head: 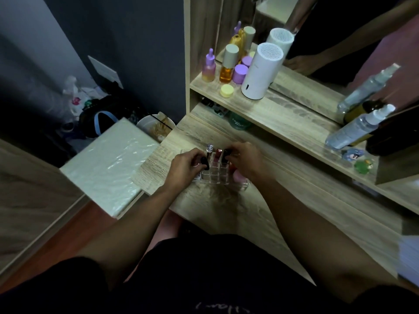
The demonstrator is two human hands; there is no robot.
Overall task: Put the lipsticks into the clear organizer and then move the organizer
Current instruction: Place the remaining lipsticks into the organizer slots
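Note:
The clear organizer (221, 179) stands on the wooden vanity top, between my two hands. Upright in its back row are a silver-capped lipstick (209, 150), a dark red lipstick (218, 154) and a black lipstick (226, 155). My left hand (187, 165) is closed on another black lipstick (204, 163), held tilted over the organizer's left compartments. My right hand (246, 162) rests on the organizer's right side, its fingertips touching the top of the upright black lipstick. A pink round item (238, 176) sits in the organizer under my right hand.
A raised shelf (283, 118) behind holds purple and amber bottles (229, 64), a white cylinder (261, 72) and spray bottles (358, 128) by a mirror. A white wrapped panel (108, 166) lies left of the vanity. Bags and a bowl sit on the floor at left.

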